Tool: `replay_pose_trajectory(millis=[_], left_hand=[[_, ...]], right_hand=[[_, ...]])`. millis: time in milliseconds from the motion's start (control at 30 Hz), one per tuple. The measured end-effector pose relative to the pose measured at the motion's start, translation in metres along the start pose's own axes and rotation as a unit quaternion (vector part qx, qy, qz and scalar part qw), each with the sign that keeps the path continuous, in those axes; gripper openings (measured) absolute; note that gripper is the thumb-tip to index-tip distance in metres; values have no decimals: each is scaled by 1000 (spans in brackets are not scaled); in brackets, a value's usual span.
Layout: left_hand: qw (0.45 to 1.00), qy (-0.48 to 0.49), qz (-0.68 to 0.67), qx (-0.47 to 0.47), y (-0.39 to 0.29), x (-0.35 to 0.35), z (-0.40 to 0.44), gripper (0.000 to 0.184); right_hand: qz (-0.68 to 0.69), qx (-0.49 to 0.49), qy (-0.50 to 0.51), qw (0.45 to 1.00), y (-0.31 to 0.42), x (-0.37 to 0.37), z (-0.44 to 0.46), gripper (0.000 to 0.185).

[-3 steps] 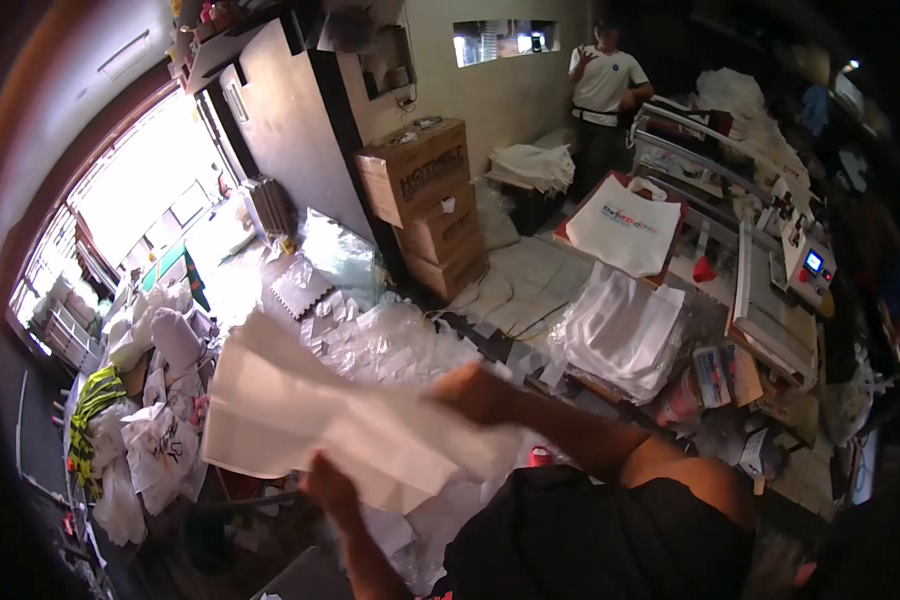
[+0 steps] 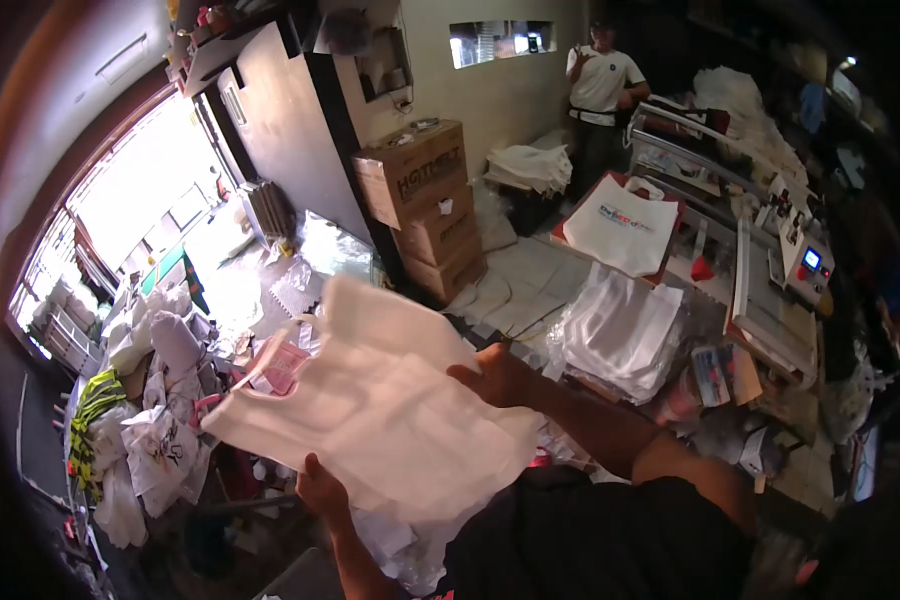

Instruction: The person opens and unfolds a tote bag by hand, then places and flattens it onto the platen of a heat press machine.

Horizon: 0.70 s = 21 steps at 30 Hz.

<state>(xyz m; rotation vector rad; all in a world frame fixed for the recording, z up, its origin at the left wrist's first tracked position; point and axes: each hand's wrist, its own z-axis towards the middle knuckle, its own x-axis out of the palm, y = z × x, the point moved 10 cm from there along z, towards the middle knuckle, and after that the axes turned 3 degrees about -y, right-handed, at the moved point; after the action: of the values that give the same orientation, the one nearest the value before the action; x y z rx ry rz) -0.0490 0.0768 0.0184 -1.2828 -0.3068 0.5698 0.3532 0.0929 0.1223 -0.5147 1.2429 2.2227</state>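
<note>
A plain white fabric bag (image 2: pixel 400 410) with a curved cut-out at its left end is spread out in front of me. My left hand (image 2: pixel 322 492) is closed on the bag's lower left edge, thumb on top. On the far right edge, my right hand (image 2: pixel 500 376) grips the bag, its fingers partly hidden. A pinkish printed piece (image 2: pixel 280 365) shows through the cut-out.
Printed white bag (image 2: pixel 625 225) lies on a red press platen at right, above a stack of white bags (image 2: pixel 620 330). Cardboard boxes (image 2: pixel 415 175) stand by the wall. A person (image 2: pixel 605 85) stands at the back. Bags and fabric (image 2: pixel 160 450) are piled at left.
The bag has turned and opened out flatter, its cut-out now showing on the left. My right hand has shifted slightly right and is less blurred; my left hand has barely moved.
</note>
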Motion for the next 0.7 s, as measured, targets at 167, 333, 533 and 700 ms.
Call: replay_pose_trajectory(millis=[167, 333, 533, 700], left_hand=[[992, -45, 75, 87, -8, 5, -9, 50], [952, 174, -187, -170, 97, 44, -43, 31], [899, 305, 289, -123, 154, -12, -144, 52], [856, 261, 304, -326, 208, -84, -246, 52]], right_hand=[[70, 83, 0, 994, 1, 1, -19, 52], [40, 145, 7, 989, -17, -14, -24, 39], [33, 118, 46, 991, -68, 26, -47, 35], [53, 64, 122, 989, -46, 88, -41, 40]])
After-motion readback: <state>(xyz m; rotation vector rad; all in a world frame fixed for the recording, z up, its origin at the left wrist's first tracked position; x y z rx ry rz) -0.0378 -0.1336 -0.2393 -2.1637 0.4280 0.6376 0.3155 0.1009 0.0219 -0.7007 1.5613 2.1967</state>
